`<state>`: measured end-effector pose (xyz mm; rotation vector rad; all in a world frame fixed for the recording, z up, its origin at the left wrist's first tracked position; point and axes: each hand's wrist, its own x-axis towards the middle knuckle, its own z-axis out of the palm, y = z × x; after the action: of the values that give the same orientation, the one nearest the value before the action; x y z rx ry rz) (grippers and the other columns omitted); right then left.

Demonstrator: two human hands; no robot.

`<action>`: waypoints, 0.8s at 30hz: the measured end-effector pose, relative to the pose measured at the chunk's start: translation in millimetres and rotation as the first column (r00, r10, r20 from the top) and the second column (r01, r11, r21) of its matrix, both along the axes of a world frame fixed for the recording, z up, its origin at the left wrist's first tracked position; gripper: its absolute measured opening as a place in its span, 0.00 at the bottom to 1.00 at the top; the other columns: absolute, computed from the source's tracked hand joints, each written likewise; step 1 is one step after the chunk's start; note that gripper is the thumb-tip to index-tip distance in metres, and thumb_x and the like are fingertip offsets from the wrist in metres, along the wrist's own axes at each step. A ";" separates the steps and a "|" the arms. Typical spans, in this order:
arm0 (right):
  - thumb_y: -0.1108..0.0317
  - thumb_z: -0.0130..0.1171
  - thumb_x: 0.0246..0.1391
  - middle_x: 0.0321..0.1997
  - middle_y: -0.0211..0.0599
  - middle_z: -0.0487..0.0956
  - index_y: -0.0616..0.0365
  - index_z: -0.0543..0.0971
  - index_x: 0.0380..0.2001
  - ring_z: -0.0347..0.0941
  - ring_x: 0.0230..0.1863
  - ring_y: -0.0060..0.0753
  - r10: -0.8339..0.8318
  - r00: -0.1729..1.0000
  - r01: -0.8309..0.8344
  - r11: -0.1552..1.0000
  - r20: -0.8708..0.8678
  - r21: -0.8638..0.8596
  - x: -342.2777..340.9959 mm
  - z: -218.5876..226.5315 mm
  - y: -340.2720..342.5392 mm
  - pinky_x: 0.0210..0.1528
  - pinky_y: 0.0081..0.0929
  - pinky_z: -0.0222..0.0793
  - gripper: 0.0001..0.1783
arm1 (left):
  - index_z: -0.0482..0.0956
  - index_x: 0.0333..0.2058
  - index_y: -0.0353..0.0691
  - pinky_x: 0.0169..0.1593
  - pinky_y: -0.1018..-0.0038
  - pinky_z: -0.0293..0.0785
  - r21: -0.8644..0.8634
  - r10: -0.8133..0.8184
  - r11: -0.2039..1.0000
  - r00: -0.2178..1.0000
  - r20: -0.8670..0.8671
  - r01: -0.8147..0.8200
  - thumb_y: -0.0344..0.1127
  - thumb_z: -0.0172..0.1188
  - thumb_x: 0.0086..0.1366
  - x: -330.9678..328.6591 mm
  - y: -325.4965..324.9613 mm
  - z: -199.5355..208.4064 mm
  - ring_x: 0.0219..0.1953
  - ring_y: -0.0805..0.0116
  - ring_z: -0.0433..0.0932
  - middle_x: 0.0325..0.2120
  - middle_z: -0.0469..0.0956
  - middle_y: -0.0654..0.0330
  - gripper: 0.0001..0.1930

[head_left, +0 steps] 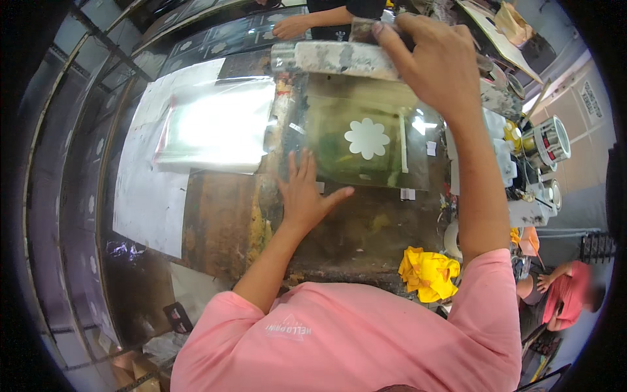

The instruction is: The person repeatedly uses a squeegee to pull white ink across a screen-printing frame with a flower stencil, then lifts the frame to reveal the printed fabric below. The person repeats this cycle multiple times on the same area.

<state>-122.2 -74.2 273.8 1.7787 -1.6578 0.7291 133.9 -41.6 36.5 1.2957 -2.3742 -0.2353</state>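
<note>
My left hand lies with fingers stretched out at the near left corner of a transparent sheet on the stained worktable. A white flower shape shows on the sheet's greenish area. Beyond the sheet runs a paint-stained frame bar, pale and smeared with grey. Over its right part, my right hand is closed on the bar; some of its fingertips are hidden behind it. To the left of the sheet lies a shiny stack of clear sheets on white paper.
A crumpled yellow cloth sits at the table's near right edge. Paint cans and bottles crowd the right side. Metal racks stand at left. Another person's hand is at the far side; a seated person is at lower right.
</note>
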 end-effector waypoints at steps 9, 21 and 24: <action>0.49 0.60 0.63 0.23 0.47 0.80 0.60 0.82 0.23 0.78 0.30 0.55 -0.034 0.994 0.036 0.999 0.101 -0.015 13.1 34.0 -11.3 0.42 0.49 0.63 0.25 | 0.81 0.62 0.38 0.77 0.46 0.55 -0.028 0.149 0.983 0.875 -0.461 -0.182 0.46 0.69 0.70 37.9 -127.6 51.9 0.67 0.45 0.76 0.60 0.81 0.41 0.27; 0.43 0.60 0.65 0.23 0.50 0.79 0.62 0.80 0.21 0.78 0.32 0.57 -0.044 0.995 0.040 0.999 0.094 0.037 9.7 31.2 -13.4 0.41 0.49 0.64 0.31 | 0.69 0.74 0.49 0.76 0.30 0.43 -0.149 0.570 0.811 0.822 -0.013 -0.565 0.61 0.62 0.72 188.1 -251.6 6.4 0.79 0.41 0.54 0.75 0.59 0.36 0.38; 0.42 0.59 0.65 0.24 0.49 0.80 0.61 0.81 0.22 0.79 0.33 0.57 -0.072 0.993 0.066 0.996 0.090 0.060 7.9 26.0 -10.4 0.43 0.49 0.65 0.32 | 0.64 0.77 0.49 0.76 0.28 0.41 -0.213 0.365 0.918 0.922 0.129 -0.334 0.67 0.57 0.73 162.3 -202.6 -4.2 0.81 0.43 0.49 0.78 0.54 0.38 0.43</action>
<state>-114.3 -84.6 299.8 1.7405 -1.8084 0.7498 296.1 -244.2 32.3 1.6690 -2.1758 0.2082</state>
